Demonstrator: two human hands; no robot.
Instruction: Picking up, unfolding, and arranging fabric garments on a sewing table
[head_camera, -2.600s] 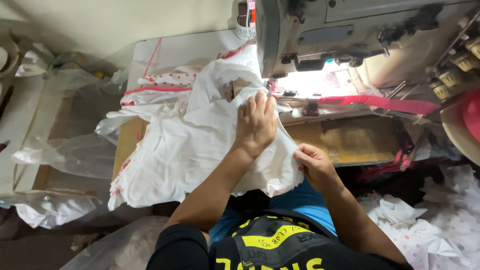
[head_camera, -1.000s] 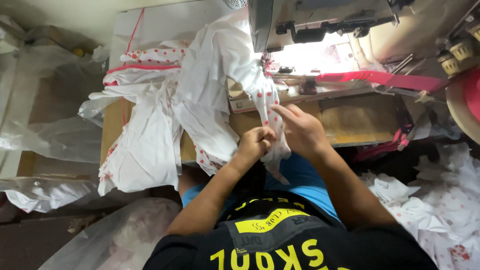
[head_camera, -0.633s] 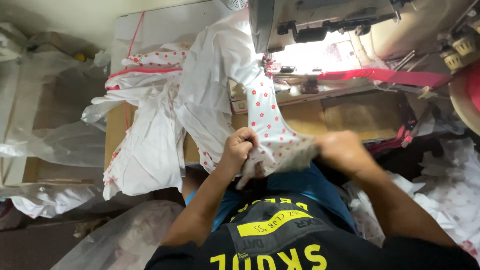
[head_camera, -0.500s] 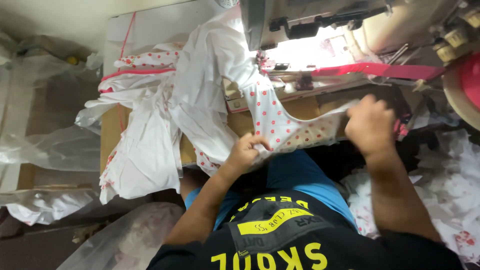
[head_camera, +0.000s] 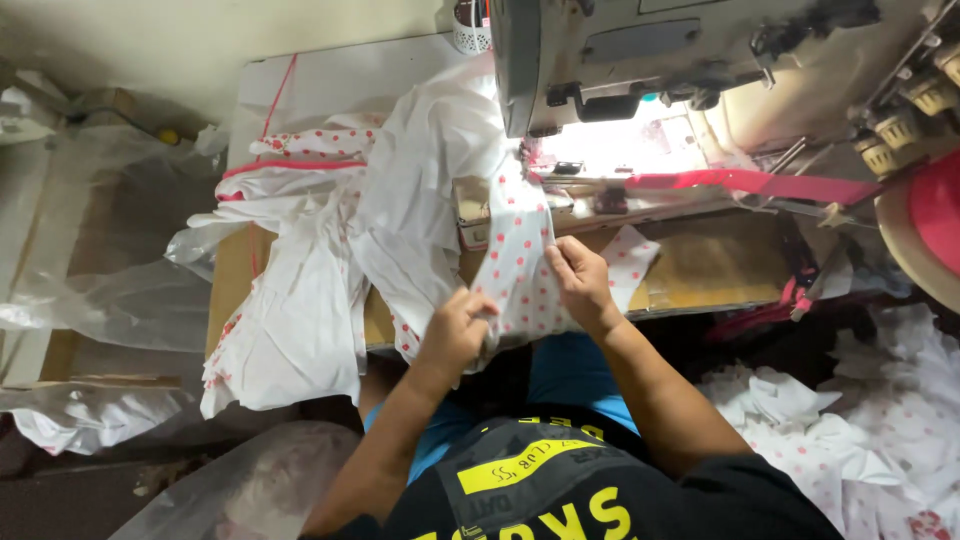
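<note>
A white fabric piece with red dots (head_camera: 520, 255) lies over the front edge of the wooden sewing table (head_camera: 720, 275), leading up to the needle area of the grey sewing machine (head_camera: 640, 60). My left hand (head_camera: 455, 335) grips the fabric's lower left edge. My right hand (head_camera: 580, 280) presses and pinches the fabric near its right side. A heap of white and dotted fabric (head_camera: 330, 250) is bunched to the left and hangs off the table.
A red tape (head_camera: 760, 185) runs across the machine bed. More dotted fabric pieces (head_camera: 850, 420) are piled at the lower right. Clear plastic bags (head_camera: 110, 290) lie at the left. A small white cup (head_camera: 470, 25) stands behind the machine.
My right hand, stretched out to the right with the dotted piece, has come back toward the machine. Both hands now hold the piece close together under the needle area.
</note>
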